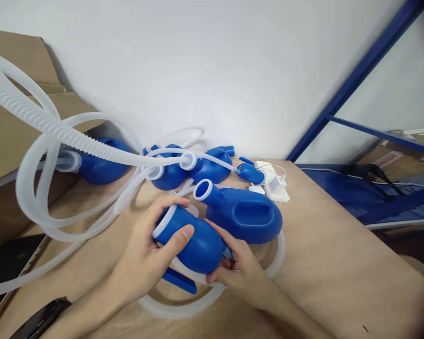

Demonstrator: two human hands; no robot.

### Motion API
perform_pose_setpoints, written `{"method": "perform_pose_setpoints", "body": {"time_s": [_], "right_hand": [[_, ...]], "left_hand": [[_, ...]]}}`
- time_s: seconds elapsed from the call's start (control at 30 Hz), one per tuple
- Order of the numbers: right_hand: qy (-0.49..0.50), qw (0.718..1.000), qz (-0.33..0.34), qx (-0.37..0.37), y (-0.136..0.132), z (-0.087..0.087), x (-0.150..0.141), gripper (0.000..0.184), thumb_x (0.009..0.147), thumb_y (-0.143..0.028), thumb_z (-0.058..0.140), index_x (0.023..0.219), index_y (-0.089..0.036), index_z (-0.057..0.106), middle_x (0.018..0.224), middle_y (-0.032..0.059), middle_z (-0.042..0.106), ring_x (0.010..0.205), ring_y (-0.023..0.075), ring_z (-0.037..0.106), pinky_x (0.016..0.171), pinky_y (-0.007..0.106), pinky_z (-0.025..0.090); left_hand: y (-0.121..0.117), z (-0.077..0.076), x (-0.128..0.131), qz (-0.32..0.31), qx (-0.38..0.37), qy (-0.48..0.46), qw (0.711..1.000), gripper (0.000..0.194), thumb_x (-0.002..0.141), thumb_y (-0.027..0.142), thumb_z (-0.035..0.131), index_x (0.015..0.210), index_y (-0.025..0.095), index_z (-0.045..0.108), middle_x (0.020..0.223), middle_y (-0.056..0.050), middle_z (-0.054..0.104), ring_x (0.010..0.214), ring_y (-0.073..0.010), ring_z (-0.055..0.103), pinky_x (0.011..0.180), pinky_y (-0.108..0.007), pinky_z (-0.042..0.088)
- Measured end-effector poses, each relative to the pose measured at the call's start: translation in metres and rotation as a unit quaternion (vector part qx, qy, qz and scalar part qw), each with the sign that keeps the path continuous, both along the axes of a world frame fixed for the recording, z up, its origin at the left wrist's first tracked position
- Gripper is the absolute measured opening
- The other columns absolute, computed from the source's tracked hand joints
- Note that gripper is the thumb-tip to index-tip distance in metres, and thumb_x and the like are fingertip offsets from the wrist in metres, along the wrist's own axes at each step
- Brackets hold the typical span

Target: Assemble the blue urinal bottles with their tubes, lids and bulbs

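Observation:
My left hand (155,240) is wrapped round a blue plastic urinal cup (198,245) with a white rim, tilted so its wide mouth faces up and left. At the cup's narrow end, my right hand (238,263) pinches the spout, where a small translucent piece shows between the fingers. A blue flat strip (179,280) sticks out below the cup. Just behind my hands lies a blue urinal bottle (243,214) with a white-rimmed neck and a moulded handle. A translucent hose (187,310) loops on the table under the cup.
More blue bottles (212,167) with white collars and coiled corrugated hoses (81,136) crowd the back left. A second, smaller cup (250,173) lies by a white power strip (278,190). Cardboard boxes (17,122) stand left; a blue metal frame (360,75) rises right.

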State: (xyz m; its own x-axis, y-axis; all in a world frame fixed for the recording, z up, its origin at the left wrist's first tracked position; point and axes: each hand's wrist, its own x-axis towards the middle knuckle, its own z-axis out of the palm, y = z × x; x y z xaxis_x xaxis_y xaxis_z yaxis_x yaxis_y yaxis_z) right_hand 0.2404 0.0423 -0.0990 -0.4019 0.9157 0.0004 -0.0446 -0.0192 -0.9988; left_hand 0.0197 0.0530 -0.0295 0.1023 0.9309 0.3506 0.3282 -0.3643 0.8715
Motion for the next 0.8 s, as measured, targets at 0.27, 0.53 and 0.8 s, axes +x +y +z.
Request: {"method": "perform_pose_setpoints", "body": {"time_s": [0.27, 0.53, 0.8], "right_hand": [[0.019, 0.999, -0.027, 0.043, -0.006, 0.001, -0.005, 0.079, 0.081, -0.048, 0.096, 0.153, -0.03, 0.068, 0.14, 0.0106, 0.074, 0.122, 0.0291, 0.074, 0.099, 0.038, 0.064], [-0.142, 0.988, 0.018, 0.048, -0.011, 0.003, -0.01, 0.059, 0.077, -0.061, 0.092, 0.117, -0.02, 0.079, 0.069, -0.0036, 0.071, 0.058, 0.0121, 0.056, 0.053, 0.023, 0.044], [-0.222, 0.968, 0.016, 0.117, -0.014, -0.001, -0.009, 0.057, 0.08, -0.076, 0.083, 0.083, -0.023, 0.065, 0.061, -0.0024, 0.069, 0.05, 0.0112, 0.047, 0.05, 0.026, 0.036]], "left_hand": [[0.012, 0.009, -0.015, -0.039, 0.02, 0.093, 0.995, 0.021, 0.097, 0.041, 0.073, 0.11, 0.03, 0.061, 0.102, 0.002, 0.073, 0.09, -0.0209, 0.072, 0.075, -0.031, 0.061], [-0.008, 0.015, -0.017, -0.015, 0.108, 0.164, 0.98, 0.023, 0.097, 0.038, 0.073, 0.114, 0.032, 0.059, 0.108, 0.005, 0.077, 0.096, -0.0184, 0.077, 0.076, -0.029, 0.06], [-0.013, 0.023, -0.018, -0.007, 0.13, 0.193, 0.972, 0.02, 0.098, 0.038, 0.072, 0.111, 0.031, 0.058, 0.101, 0.004, 0.083, 0.086, -0.0198, 0.082, 0.056, -0.025, 0.059]]}}
